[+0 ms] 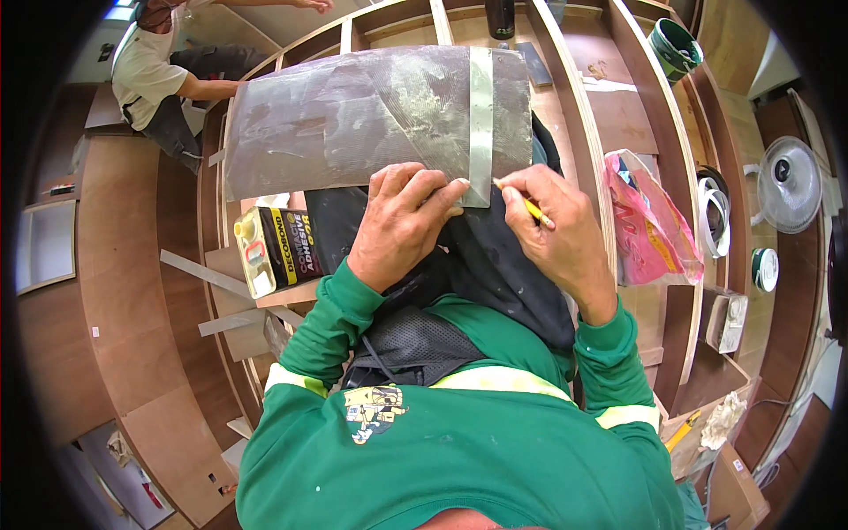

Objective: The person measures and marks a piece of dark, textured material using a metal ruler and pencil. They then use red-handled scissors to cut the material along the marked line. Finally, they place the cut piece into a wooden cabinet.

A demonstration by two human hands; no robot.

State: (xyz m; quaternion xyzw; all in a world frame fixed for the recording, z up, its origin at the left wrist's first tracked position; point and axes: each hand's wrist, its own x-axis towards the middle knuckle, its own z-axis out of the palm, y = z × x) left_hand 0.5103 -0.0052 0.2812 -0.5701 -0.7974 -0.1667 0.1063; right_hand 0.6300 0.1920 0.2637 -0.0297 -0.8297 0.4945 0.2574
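Observation:
Across my lap lies a grey-brown laminate sheet (336, 124) with pale smears and fine ridges. A flat metal square (480, 97) stands across it near its right end, its wider stock at the sheet's near edge. My left hand (406, 212) is closed, with thumb and forefinger pinching that stock. In my right hand (558, 234) is a yellow pencil (537, 212), its tip by the near edge just right of the square. The fingers wrap round the pencil's middle. Beneath the sheet, my dark-clad legs are partly hidden.
Curved wooden framing (579, 97) surrounds me. A yellow-and-black can (265, 252) stands left, beside loose pale strips (208, 274). To the right are a pink plastic bag (654, 225), a green bucket (676, 49) and a fan (788, 181). A co-worker (150, 75) reaches toward the sheet's far-left corner.

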